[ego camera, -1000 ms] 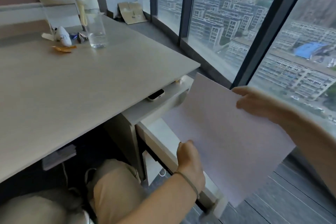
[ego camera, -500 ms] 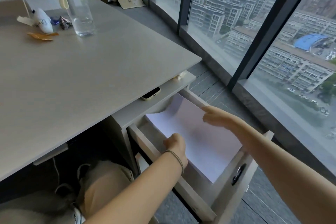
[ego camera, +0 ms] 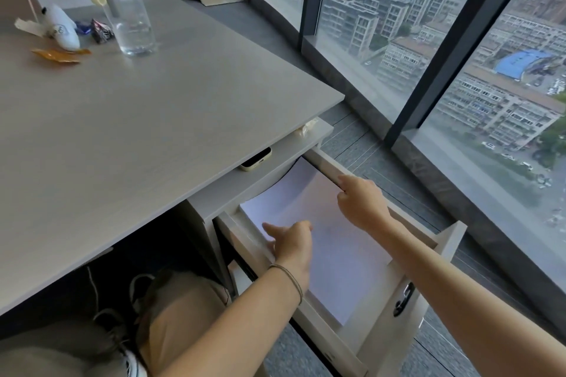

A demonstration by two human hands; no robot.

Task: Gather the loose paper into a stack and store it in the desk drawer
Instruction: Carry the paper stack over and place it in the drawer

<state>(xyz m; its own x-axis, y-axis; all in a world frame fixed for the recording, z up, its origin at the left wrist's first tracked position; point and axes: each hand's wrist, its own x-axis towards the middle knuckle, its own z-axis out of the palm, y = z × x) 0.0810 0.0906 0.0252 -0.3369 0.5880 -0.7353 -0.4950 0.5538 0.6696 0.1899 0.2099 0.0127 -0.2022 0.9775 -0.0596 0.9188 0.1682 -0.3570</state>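
The white paper stack [ego camera: 343, 257] lies flat inside the open desk drawer [ego camera: 376, 337], which is pulled out from the pedestal under the desk [ego camera: 137, 119]. My left hand [ego camera: 291, 242] rests at the paper's near-left edge by the drawer's left wall, fingers loosely curled and touching the sheet. My right hand [ego camera: 361, 202] is at the paper's far-right edge against the drawer's right wall, fingers bent down onto it. Whether either hand still pinches the paper is hard to tell.
A clear water bottle [ego camera: 127, 9], a white toy [ego camera: 62, 27] and wrappers [ego camera: 58, 55] stand at the desk's far left. A small yellow device [ego camera: 255, 159] lies on the pedestal top. Floor-to-ceiling windows [ego camera: 459, 70] run along the right. My knee [ego camera: 180, 315] is under the desk.
The paper went from being held in the air beside the desk down into the drawer, where it now lies flat. Both hands shifted to its edges.
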